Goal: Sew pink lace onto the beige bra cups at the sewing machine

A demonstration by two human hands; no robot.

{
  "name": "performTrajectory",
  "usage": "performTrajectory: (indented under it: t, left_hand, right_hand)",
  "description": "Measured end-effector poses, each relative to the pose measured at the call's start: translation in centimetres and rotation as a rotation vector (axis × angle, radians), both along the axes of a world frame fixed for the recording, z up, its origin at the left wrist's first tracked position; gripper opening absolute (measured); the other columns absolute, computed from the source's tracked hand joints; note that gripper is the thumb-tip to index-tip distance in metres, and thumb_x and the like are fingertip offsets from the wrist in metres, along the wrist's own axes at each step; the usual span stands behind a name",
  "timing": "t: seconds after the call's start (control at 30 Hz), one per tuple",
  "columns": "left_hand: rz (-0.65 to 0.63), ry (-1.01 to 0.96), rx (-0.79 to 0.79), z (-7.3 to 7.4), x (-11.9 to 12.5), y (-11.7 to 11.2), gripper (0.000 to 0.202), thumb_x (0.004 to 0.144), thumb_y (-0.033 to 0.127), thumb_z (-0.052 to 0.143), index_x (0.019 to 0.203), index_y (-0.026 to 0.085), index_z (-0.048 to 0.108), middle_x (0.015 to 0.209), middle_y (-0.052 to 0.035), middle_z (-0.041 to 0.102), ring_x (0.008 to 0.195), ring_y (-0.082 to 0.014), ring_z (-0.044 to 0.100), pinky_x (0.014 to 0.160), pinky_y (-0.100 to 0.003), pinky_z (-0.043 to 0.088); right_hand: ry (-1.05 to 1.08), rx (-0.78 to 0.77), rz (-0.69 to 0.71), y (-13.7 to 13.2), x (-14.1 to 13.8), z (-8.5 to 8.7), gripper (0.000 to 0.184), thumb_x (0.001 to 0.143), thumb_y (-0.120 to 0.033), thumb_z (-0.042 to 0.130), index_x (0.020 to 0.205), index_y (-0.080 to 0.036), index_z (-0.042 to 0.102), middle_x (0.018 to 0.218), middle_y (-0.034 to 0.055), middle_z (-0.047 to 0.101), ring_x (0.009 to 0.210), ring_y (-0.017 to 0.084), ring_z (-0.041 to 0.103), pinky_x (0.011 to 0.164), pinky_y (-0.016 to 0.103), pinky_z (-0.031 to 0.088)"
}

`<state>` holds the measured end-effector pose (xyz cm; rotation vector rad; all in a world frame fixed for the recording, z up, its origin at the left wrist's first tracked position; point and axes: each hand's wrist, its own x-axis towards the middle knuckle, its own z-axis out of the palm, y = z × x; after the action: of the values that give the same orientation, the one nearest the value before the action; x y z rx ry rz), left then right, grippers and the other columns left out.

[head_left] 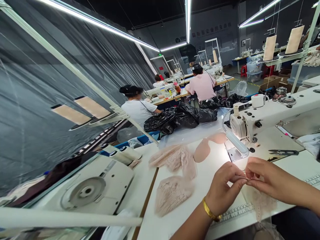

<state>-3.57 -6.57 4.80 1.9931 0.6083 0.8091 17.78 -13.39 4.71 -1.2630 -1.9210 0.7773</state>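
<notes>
My left hand (223,186), with a gold bracelet at the wrist, and my right hand (265,176) meet in front of the sewing machine (241,125). Fingers of both pinch the edge of a beige lace piece (261,201), whose rest hangs down over the table's front edge. The exact spot between the fingertips is partly hidden. Just beyond my hands, the machine's lamp lights the needle area. A smooth beige cup-shaped piece (202,150) lies left of the machine. Further left are a crumpled lace piece (175,158) and a second lace piece (172,195).
Black thread snips (283,152) lie right of the needle area. A printed ruler (235,213) runs along the front edge. Black plastic bags (180,116) are heaped behind the table. Another machine (87,190) stands at left, below thread cones (91,107). Co-workers (202,85) sit ahead.
</notes>
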Motion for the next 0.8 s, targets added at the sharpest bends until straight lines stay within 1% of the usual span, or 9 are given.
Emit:
performTrajectory:
  t: [0.1, 0.17, 0.23, 0.3, 0.37, 0.53, 0.6, 0.7, 0.8]
  left_hand:
    - [-0.027, 0.09, -0.075, 0.0, -0.1, 0.1, 0.018, 0.084, 0.03, 0.082, 0.098, 0.02, 0.076, 0.088, -0.0021, 0.069, 0.082, -0.0174, 0.061, 0.079, -0.028, 0.046]
    - [-0.049, 0.129, -0.169, 0.0, -0.1, 0.3, 0.017, 0.083, 0.032, 0.082, 0.093, 0.019, 0.077, 0.085, -0.001, 0.069, 0.081, -0.0173, 0.06, 0.077, -0.028, 0.045]
    - [-0.037, 0.13, -0.259, 0.0, -0.1, 0.5, 0.018, 0.082, 0.036, 0.08, 0.086, 0.018, 0.077, 0.081, -0.0008, 0.066, 0.08, -0.0178, 0.058, 0.075, -0.028, 0.043]
    - [0.0, 0.116, -0.328, 0.0, 0.0, 0.6, 0.022, 0.081, 0.039, 0.079, 0.084, 0.018, 0.076, 0.079, -0.0007, 0.063, 0.078, -0.0177, 0.056, 0.073, -0.029, 0.042]
    - [0.012, 0.112, -0.373, -0.1, 0.1, 0.5, 0.024, 0.081, 0.041, 0.078, 0.085, 0.017, 0.077, 0.078, -0.0012, 0.062, 0.078, -0.0177, 0.054, 0.073, -0.029, 0.042]
    - [0.058, 0.067, -0.432, -0.3, 0.4, 0.2, 0.026, 0.081, 0.041, 0.075, 0.081, 0.015, 0.076, 0.078, -0.0027, 0.061, 0.076, -0.0173, 0.053, 0.074, -0.03, 0.042]
    - [0.088, 0.032, -0.465, -0.4, 0.3, 0.2, 0.028, 0.081, 0.043, 0.076, 0.08, 0.015, 0.076, 0.077, -0.0028, 0.061, 0.076, -0.017, 0.052, 0.073, -0.03, 0.042]
    - [0.115, -0.007, -0.496, -0.4, 0.2, 0.4, 0.033, 0.08, 0.048, 0.078, 0.082, 0.015, 0.077, 0.079, -0.0036, 0.062, 0.077, -0.0174, 0.053, 0.073, -0.029, 0.043]
    - [0.129, -0.014, -0.478, -0.4, 0.2, 0.5, 0.034, 0.079, 0.049, 0.08, 0.083, 0.015, 0.079, 0.081, -0.0047, 0.062, 0.079, -0.0187, 0.054, 0.074, -0.03, 0.043]
  right_hand:
    - [0.2, -0.197, 0.029, 0.5, 0.1, -0.8, 0.023, 0.1, -0.033, 0.064, 0.082, -0.023, 0.052, 0.085, -0.0023, 0.051, 0.075, 0.016, 0.048, 0.065, 0.028, 0.036]
    - [0.405, -0.293, 0.039, 0.6, 0.5, -1.6, 0.033, 0.097, -0.042, 0.069, 0.08, -0.023, 0.048, 0.077, -0.0045, 0.043, 0.069, 0.015, 0.04, 0.061, 0.027, 0.031]
    - [0.571, -0.347, 0.024, 0.3, 0.7, -2.1, 0.041, 0.094, -0.053, 0.07, 0.081, -0.023, 0.045, 0.074, -0.006, 0.038, 0.067, 0.015, 0.034, 0.06, 0.026, 0.028]
    - [0.574, -0.329, -0.04, -0.1, 0.2, -2.4, 0.041, 0.097, -0.056, 0.065, 0.082, -0.024, 0.043, 0.074, -0.0057, 0.038, 0.067, 0.015, 0.034, 0.059, 0.027, 0.029]
    - [0.406, -0.185, -0.139, -0.3, -0.4, -2.8, 0.034, 0.104, -0.049, 0.056, 0.084, -0.025, 0.044, 0.077, -0.004, 0.042, 0.068, 0.016, 0.04, 0.06, 0.028, 0.033]
    - [-0.175, 0.525, -0.421, 0.7, 0.9, -5.4, 0.025, 0.107, -0.019, 0.04, 0.082, -0.025, 0.043, 0.079, 0.0011, 0.048, 0.074, 0.022, 0.047, 0.07, 0.037, 0.039]
    - [-0.24, 0.589, -0.528, 1.2, 2.7, -6.5, 0.025, 0.105, -0.018, 0.04, 0.082, -0.025, 0.043, 0.077, 0.0013, 0.049, 0.071, 0.022, 0.047, 0.068, 0.037, 0.039]
    - [-0.15, 0.426, -0.568, 0.7, 4.1, -6.7, 0.021, 0.106, -0.027, 0.049, 0.085, -0.026, 0.045, 0.075, -0.0011, 0.051, 0.065, 0.019, 0.049, 0.059, 0.033, 0.039]
    - [0.07, 0.154, -0.432, -0.8, 2.8, -5.3, 0.02, 0.107, -0.042, 0.054, 0.095, -0.026, 0.052, 0.083, -0.0008, 0.056, 0.073, 0.019, 0.055, 0.059, 0.03, 0.044]
